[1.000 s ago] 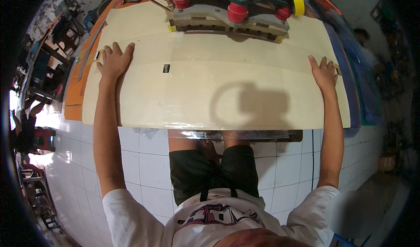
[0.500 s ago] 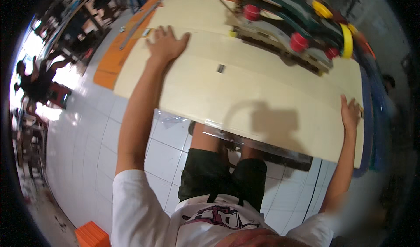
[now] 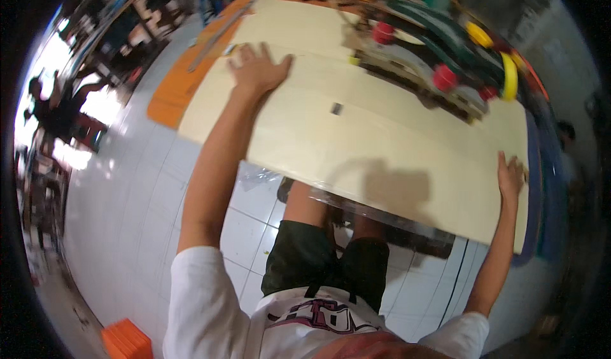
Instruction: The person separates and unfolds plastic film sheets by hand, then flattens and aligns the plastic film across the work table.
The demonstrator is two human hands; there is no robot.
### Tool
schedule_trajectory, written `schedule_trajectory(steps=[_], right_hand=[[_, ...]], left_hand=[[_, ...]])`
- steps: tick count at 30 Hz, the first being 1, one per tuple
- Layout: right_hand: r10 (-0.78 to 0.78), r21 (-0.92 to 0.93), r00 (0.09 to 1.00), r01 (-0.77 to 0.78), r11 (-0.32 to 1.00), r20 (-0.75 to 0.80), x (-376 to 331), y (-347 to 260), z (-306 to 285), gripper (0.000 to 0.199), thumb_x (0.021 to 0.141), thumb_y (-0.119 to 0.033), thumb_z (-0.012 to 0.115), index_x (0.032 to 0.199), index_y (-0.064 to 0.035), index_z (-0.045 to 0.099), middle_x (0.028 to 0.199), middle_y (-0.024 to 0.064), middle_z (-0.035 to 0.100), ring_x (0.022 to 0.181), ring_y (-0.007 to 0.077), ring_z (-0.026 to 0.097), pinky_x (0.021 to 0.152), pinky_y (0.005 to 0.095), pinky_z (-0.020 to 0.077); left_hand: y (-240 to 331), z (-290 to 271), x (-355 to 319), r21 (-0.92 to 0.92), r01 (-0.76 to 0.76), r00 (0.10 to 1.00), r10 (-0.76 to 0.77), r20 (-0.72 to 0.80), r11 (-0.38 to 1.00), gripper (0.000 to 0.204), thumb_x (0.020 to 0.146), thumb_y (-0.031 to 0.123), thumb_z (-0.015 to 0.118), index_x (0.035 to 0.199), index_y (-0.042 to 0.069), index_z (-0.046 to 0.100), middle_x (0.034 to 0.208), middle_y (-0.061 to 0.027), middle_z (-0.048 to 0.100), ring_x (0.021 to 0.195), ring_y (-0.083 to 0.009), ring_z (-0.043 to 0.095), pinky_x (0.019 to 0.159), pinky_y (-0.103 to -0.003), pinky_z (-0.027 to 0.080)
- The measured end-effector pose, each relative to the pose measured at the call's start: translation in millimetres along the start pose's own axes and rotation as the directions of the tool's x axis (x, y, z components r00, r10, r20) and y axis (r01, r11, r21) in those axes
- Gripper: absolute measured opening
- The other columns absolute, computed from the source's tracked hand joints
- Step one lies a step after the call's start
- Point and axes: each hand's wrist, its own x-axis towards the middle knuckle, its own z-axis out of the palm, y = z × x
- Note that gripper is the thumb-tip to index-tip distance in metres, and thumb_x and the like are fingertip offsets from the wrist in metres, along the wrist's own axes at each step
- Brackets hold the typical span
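Observation:
A large cream sheet is spread over the table in front of me. My left hand lies flat on its far left part, fingers spread and thumb out to the side. Near the sheet's right edge rests my right hand, with its fingers stretched forward and nothing visible in them. Between the two, a small dark rectangle shows on the sheet. Beyond it, a dark green machine part with red knobs stands over the far right of the sheet.
An orange board sticks out at the left, with a long grey strip on it. Yellow rings sit by the machine. Clear plastic hangs under the near edge. A person is far left; an orange object stands lower left.
The whole view has shifted slightly, so the table sits a little lower in it. Both hands keep about the same places on the sheet.

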Motion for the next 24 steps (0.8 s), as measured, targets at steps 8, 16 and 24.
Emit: schedule_trajectory(steps=[8, 16, 24], right_hand=[[-0.002, 0.038, 1.0, 0.003, 0.999, -0.003, -12.8, -33.6, 11.1, 0.103, 0.086, -0.08, 0.03, 0.153, -0.0014, 0.023, 0.158, 0.0276, 0.016, 0.149, 0.0395, 0.008, 0.118, 0.0555, 0.0065], [0.042, 0.097, 0.999, -0.04, 0.994, -0.013, -21.9, -28.5, -13.6, 0.101, 0.088, -0.077, 0.032, 0.153, -0.0013, 0.023, 0.159, 0.0276, 0.013, 0.149, 0.0389, 0.008, 0.119, 0.054, 0.0066], [0.031, 0.081, 0.999, -0.029, 0.996, -0.027, -14.8, -38.6, 0.2, 0.102, 0.087, -0.079, 0.03, 0.154, -0.0023, 0.023, 0.158, 0.0286, 0.014, 0.15, 0.0381, 0.007, 0.118, 0.0559, 0.0037]], left_hand=[[-29.7, 6.9, 9.4, 0.074, 0.044, 0.994, -0.051, 0.094, 0.996, 0.095, 0.088, 0.075, 0.035, 0.155, 0.009, 0.023, 0.16, -0.0251, 0.012, 0.15, -0.0352, 0.007, 0.116, -0.061, 0.006], [-8.0, -5.7, 11.0, 0.087, 0.058, 0.991, -0.068, 0.113, 0.995, 0.091, 0.088, 0.075, 0.034, 0.155, 0.014, 0.023, 0.16, -0.0235, 0.012, 0.15, -0.0347, 0.006, 0.115, -0.063, 0.005], [-27.0, -0.7, 11.0, 0.084, 0.02, 0.999, -0.023, 0.04, 0.996, 0.093, 0.088, 0.076, 0.032, 0.153, 0.009, 0.028, 0.157, -0.0278, 0.019, 0.148, -0.0394, 0.013, 0.115, -0.063, 0.007]])
